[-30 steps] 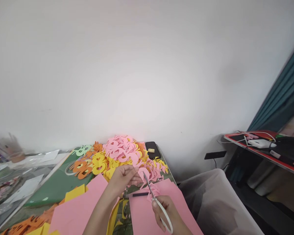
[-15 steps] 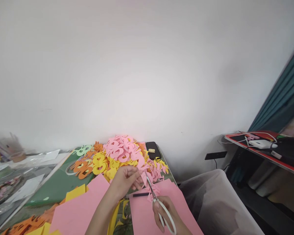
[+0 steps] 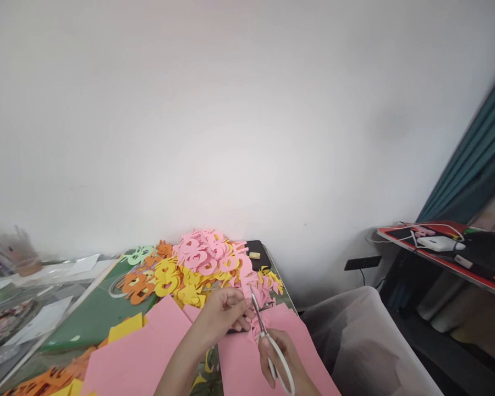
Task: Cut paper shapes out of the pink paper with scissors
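My left hand (image 3: 226, 314) has its thumb and fingers pinched on a pink paper cutout (image 3: 246, 281), which rises from the fingertips toward the pile. My right hand (image 3: 287, 355) grips white-handled scissors (image 3: 260, 316), fingers in the loops. Their blades point up and away, beside the left fingertips, and look nearly together. Whether they touch the paper is hard to tell. Pink paper scraps (image 3: 267, 290) lie just behind the blades. Beneath my right hand is a pink paper sheet (image 3: 241, 363). A dark bar on this sheet is mostly hidden by my left hand.
Pink heart-hole cutouts (image 3: 198, 250) are heaped at the back, with yellow cutouts (image 3: 167, 275) and orange cutouts (image 3: 138, 286) beside them. A phone (image 3: 260, 257) lies near the wall. Pink sheets (image 3: 127, 352) are at left. A white-covered object (image 3: 358, 341) stands right of the table.
My left hand has shifted right and slightly down, closer to the scissors, with the pink paper in its fingers. The scissors stay nearly in place, and their blades have tilted slightly more upright.
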A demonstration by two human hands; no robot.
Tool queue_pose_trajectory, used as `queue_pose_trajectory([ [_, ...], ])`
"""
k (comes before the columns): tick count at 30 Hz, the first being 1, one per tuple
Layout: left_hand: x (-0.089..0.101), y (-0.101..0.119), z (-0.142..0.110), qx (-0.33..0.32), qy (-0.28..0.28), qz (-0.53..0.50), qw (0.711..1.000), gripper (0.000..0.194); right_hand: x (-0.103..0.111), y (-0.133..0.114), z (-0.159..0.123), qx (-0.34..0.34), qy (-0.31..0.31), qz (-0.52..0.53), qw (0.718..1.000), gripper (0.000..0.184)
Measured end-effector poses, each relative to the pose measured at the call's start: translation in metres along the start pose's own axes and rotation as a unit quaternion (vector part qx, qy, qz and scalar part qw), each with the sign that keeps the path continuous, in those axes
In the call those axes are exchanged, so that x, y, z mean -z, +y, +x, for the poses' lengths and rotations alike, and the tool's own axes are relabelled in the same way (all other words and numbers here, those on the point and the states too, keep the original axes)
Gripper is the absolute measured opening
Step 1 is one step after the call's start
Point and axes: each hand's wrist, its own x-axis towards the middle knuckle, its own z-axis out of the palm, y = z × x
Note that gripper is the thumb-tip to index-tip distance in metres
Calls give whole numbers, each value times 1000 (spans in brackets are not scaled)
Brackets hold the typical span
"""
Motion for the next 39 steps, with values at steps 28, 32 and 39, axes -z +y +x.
queue_pose_trajectory([
  [28,21,22,-13,4,12,38,999,34,0,4,-1,-31,-16,2,999,50],
  [32,19,20,-14,-5,3,44,999,32,-1,-1,-4,-9,-19,3,1000,49],
  [39,19,16,-13,9,-15,51,999,30,-2,-11,-6,-6,-27,-26,999,50],
])
